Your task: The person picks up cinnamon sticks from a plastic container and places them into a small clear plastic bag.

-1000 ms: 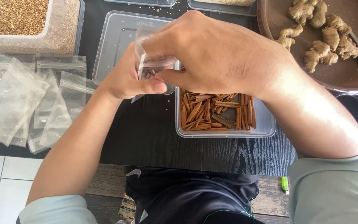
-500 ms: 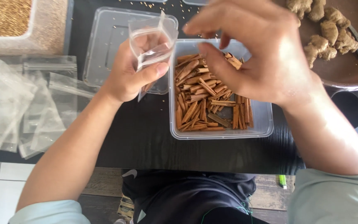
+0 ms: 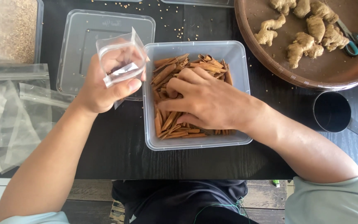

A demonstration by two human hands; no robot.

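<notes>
Pinching a small clear zip bag (image 3: 120, 62) between thumb and fingers, the left hand (image 3: 100, 85) holds it upright just left of the clear plastic tub (image 3: 195, 143) on the dark desk (image 3: 121, 149). The right hand (image 3: 206, 101) rests inside that tub, fingers curled loosely onto the cinnamon sticks (image 3: 175, 68). Empty clear bags (image 3: 13, 112) lie farther left.

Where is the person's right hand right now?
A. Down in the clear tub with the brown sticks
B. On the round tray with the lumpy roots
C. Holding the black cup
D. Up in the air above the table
A: the right hand lies down inside the clear tub, fingers spread on the brown sticks, while the left hand holds a small clear bag beside it.
</notes>
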